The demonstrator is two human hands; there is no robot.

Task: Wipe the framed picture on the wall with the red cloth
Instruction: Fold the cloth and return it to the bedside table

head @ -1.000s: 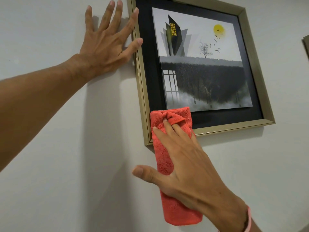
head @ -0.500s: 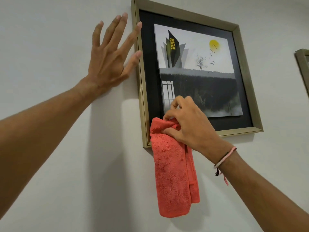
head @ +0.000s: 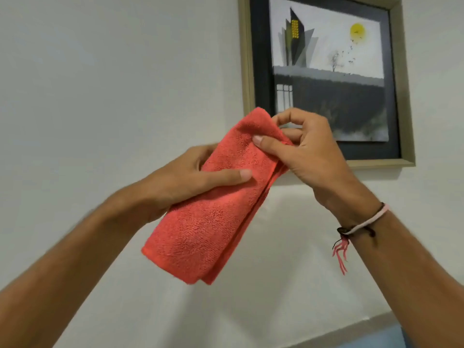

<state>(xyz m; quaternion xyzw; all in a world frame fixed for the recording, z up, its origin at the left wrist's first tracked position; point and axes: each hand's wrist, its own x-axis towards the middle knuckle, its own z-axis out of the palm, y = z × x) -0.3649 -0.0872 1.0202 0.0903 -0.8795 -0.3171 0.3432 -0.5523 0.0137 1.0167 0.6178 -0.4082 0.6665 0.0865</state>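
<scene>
The white wall (head: pixel 113 84) fills most of the view, and the framed picture (head: pixel 324 79) hangs on it at about one o'clock, its gold frame (head: pixel 247 71) cut off by the top edge. Nothing touches the picture: the red cloth (head: pixel 213 209) is held off the wall in front of its lower left corner, folded into a thick pad that slants from twelve down to seven o'clock. Judging by that, wiping is paused for a refold or regrip; how much of the glass is already clean cannot be told, since motion blur softens the picture. The left hand (head: pixel 185 179) clasps the cloth's middle from nine o'clock, thumb (head: pixel 226 175) pressed across the front. The right hand (head: pixel 308 151) pinches the upper edge from three o'clock, its thumb tip (head: pixel 258 141) on the fabric and fingers curled behind.
</scene>
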